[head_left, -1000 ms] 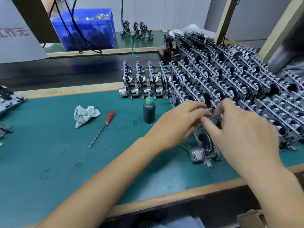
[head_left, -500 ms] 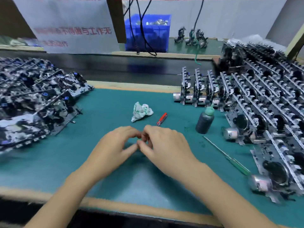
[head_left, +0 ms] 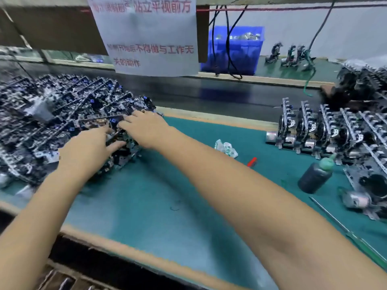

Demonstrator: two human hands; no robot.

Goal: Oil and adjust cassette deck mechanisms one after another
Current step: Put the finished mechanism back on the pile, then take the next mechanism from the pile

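Metal decks [head_left: 52, 122] lie heaped left; our left hand [head_left: 88, 151] and right hand [head_left: 144, 128] reach in, grip unclear. Tangled parts could snag and drag neighbours off.

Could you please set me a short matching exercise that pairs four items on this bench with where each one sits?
Things:
1. oil bottle
2. crumpled wrapper
3. blue bin
4. both hands, left hand and right hand

Places:
A. at the back, beyond the dark belt
B. on the heap of mechanisms at the left
C. mid-mat, beside the red-handled screwdriver
D. right side of the mat, beside the standing rows of mechanisms

Pairs: 1-D, 2-C, 3-A, 4-B
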